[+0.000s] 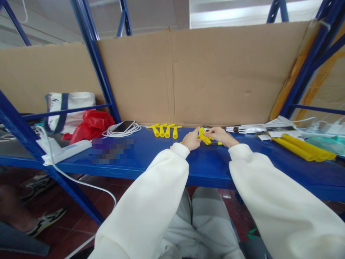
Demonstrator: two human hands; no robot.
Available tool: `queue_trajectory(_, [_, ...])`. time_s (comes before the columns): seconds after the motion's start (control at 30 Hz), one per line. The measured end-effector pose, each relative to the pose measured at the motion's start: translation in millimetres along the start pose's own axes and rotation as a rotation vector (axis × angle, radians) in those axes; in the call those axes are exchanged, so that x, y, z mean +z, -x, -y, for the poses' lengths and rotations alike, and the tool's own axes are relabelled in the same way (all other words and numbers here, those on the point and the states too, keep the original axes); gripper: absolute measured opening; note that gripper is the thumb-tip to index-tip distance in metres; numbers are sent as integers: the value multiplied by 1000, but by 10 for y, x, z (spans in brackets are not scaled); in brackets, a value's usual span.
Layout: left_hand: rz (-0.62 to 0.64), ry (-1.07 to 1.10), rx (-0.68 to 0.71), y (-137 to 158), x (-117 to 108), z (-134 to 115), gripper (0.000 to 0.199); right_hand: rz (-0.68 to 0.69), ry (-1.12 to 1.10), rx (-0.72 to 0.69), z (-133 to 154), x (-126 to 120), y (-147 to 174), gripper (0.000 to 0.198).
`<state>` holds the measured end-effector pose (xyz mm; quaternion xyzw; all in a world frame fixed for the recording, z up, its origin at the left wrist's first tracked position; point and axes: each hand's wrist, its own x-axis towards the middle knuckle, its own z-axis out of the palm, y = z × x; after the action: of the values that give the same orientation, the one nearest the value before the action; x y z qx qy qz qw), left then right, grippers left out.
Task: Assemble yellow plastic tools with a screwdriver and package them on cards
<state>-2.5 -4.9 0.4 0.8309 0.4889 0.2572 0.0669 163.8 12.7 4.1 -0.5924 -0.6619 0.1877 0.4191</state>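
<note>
Both of my hands meet over the blue shelf at a yellow plastic piece (204, 138). My left hand (191, 140) is closed on its left side, the fingers partly hidden. From the right, my right hand (219, 135) pinches at its upper part with thumb and fingertips. More yellow plastic shows just below the right hand, and I cannot tell whether it is a separate part. Left of my hands, several yellow T-shaped pieces (167, 131) with hollow round ends lie in a row. Behind the right hand are black-and-white flat packages (235, 129).
Yellow tubes (303, 147) and clear-green plastic wrapping (325, 144) lie at the right. On the left are a coiled white cable (136, 128) with a phone (123, 126), a white power strip (72, 150) and a red bag (93, 124). Cardboard (215, 75) walls the back between blue posts.
</note>
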Motion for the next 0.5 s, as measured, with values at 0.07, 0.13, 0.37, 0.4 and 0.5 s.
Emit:
queue_trajectory(0.07, [0, 14, 5, -1, -1, 0, 69, -5, 1, -8, -31, 8, -18, 49])
queue_trajectory(0.13, [-2, 27, 8, -4, 3, 5, 68, -18, -3, -11, -54, 15, -31, 46])
queue_trajectory(0.37, [-12, 49, 9, -21, 26, 32, 70, -79, -83, 47, -69, 52, -30, 40])
queue_trajectory(0.4, [-16, 53, 12, -22, 27, 36, 70, -85, -107, 61, -68, 61, -28, 40])
queue_trajectory(0.5, [-30, 59, 52, -30, 30, 50, 69, -99, -174, 95, -53, 78, -16, 41])
